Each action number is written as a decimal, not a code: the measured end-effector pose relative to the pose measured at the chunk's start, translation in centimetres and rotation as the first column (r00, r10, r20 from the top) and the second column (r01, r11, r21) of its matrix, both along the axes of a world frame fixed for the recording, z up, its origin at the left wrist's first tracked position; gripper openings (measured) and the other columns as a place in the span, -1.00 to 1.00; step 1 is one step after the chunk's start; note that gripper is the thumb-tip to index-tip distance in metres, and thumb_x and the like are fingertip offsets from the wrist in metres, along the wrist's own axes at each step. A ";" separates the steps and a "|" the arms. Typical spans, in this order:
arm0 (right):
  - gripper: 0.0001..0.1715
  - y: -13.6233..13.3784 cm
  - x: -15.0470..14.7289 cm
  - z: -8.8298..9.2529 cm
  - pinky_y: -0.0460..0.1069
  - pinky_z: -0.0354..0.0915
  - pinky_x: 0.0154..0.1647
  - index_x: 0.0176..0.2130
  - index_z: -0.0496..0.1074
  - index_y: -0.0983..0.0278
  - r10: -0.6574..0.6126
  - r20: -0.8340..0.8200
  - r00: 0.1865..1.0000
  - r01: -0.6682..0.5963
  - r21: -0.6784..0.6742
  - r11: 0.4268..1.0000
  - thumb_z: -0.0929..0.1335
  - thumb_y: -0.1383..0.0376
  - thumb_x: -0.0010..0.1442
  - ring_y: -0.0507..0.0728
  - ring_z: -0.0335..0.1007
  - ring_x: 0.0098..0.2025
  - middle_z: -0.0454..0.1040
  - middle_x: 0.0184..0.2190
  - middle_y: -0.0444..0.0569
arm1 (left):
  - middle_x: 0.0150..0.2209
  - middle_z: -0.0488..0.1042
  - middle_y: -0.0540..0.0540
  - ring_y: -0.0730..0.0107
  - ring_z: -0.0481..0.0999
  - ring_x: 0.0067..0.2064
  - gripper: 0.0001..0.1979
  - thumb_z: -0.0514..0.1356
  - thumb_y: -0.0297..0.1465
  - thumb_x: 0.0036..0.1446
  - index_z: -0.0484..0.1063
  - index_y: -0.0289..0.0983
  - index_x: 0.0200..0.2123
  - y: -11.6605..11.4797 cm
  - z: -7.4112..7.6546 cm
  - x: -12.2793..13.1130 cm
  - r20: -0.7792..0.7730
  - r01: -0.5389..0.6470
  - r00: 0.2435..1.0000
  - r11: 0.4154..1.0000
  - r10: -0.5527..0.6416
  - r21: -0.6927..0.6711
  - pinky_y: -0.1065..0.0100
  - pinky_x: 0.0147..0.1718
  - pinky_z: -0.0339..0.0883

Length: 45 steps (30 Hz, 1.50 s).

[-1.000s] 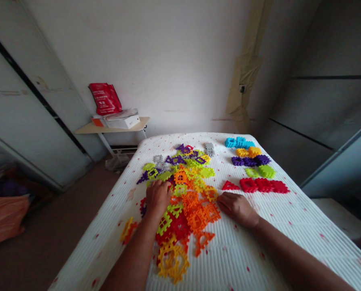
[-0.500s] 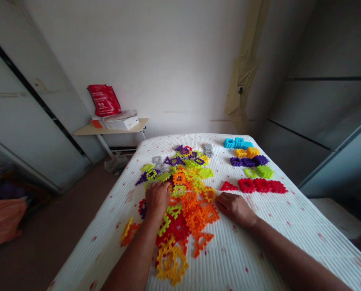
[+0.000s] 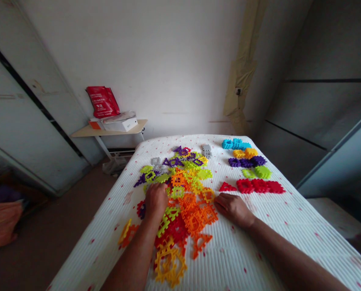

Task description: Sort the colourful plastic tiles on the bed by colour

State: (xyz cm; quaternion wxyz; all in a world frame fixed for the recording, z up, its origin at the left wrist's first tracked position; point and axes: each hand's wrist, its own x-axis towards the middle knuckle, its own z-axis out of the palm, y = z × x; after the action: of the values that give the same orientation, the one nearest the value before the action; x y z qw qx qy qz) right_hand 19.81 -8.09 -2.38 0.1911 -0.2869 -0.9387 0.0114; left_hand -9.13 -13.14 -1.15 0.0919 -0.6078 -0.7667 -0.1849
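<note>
A loose heap of plastic interlocking tiles lies down the middle of the white quilted bed (image 3: 241, 262). My left hand (image 3: 156, 199) is over the left side of the heap, its fingers curled down beside a lime green window tile (image 3: 177, 192). What its fingertips hold, if anything, is hidden. Right of the heap rests my right hand (image 3: 233, 208), closed, with fingertips beside a yellow-orange tile (image 3: 209, 195); I cannot make out anything within it. Between and below the hands are orange tiles (image 3: 194, 220), a red tile (image 3: 178, 229) and yellow tiles (image 3: 170, 264).
Along the right side lie rows sorted by colour: blue tiles (image 3: 236, 144), yellow tiles (image 3: 245, 153), purple tiles (image 3: 246, 162), green tiles (image 3: 262, 172) and red tiles (image 3: 260, 186). A red triangle tile (image 3: 227, 186) and grey tiles (image 3: 206, 151) sit apart. Beyond stands a side table (image 3: 85, 131).
The whole view has shifted slightly. Both hands stay at nearly the same places by the heap, and no tile has visibly moved.
</note>
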 end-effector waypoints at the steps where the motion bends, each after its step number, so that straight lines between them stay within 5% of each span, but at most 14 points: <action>1: -0.63 0.0 0.0 0.0 -0.09 0.02 -0.47 -0.44 0.33 0.30 0.000 0.000 1.000 0.000 -0.005 1.000 0.12 0.30 0.32 -0.01 0.22 -0.49 0.34 -0.52 -0.07 | -0.35 0.53 -0.18 0.18 0.44 -0.24 -0.71 -0.01 -0.57 0.03 0.50 -0.30 -0.34 -0.1 0.0 0.0 0.018 -0.001 1.000 1.000 0.001 0.017 0.25 -0.17 0.24; 16: -0.65 0.1 0.0 -0.2 -0.09 0.03 -0.48 -0.44 0.34 0.29 0.006 -0.030 1.000 -0.007 -0.023 1.000 0.13 0.31 0.31 -0.01 0.22 -0.50 0.34 -0.52 -0.08 | -0.27 0.56 -0.09 0.27 0.51 -0.22 -0.76 0.04 -0.37 0.08 0.49 -0.24 -0.29 -1.2 1.2 -0.2 0.460 -0.121 0.887 0.943 -0.036 0.309 0.30 -0.16 0.34; 23: -0.65 0.1 0.0 -0.2 -0.09 0.03 -0.48 -0.43 0.33 0.29 0.001 -0.023 1.000 -0.002 -0.010 1.000 0.13 0.31 0.31 -0.01 0.23 -0.50 0.34 -0.52 -0.08 | -0.34 0.56 -0.07 0.30 0.51 -0.30 -0.75 0.12 -0.26 0.02 0.49 -0.25 -0.29 -1.3 1.3 0.0 0.680 -0.231 0.729 0.906 -0.079 0.354 0.32 -0.24 0.35; 32: -0.64 0.1 0.0 0.0 -0.09 0.06 -0.48 -0.44 0.35 0.30 -0.009 -0.034 0.999 0.008 -0.045 0.999 0.13 0.31 0.30 0.00 0.24 -0.50 0.35 -0.52 -0.06 | -0.56 0.47 0.01 0.43 0.44 -0.51 -0.77 0.25 -0.26 -0.15 0.43 -0.31 -0.43 -1.1 1.5 0.7 0.884 -0.225 0.405 0.911 -0.234 0.345 0.41 -0.49 0.32; 39: -0.81 -0.8 -2.4 1.3 -0.11 0.21 -0.43 -0.32 0.40 0.27 -0.074 -0.369 0.926 -0.036 -0.283 0.959 0.22 0.29 0.22 0.03 0.37 -0.43 0.46 -0.43 -0.03 | -0.58 0.44 0.05 0.47 0.42 -0.51 -0.81 0.27 -0.30 -0.15 0.38 -0.28 -0.47 -1.3 1.4 1.8 0.918 -0.160 0.271 0.927 -0.288 0.339 0.43 -0.47 0.31; 45: -0.77 -1.4 -7.1 1.6 -0.08 0.27 -0.48 -0.27 0.44 0.27 -0.333 -0.619 0.711 -0.139 -0.588 0.796 0.30 0.19 0.14 0.04 0.35 -0.48 0.47 -0.47 -0.08 | -0.51 0.45 0.04 0.47 0.42 -0.47 -0.82 0.27 -0.30 -0.14 0.37 -0.28 -0.50 -1.7 1.4 3.2 0.899 -0.059 0.315 0.940 -0.303 0.337 0.44 -0.43 0.31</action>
State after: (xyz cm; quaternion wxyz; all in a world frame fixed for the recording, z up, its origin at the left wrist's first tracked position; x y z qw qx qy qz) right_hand 12.66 -9.46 -0.73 0.4294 -0.3576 -0.7254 0.4019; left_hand -5.92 -14.81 0.24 -0.2910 -0.4207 -0.5880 -0.6265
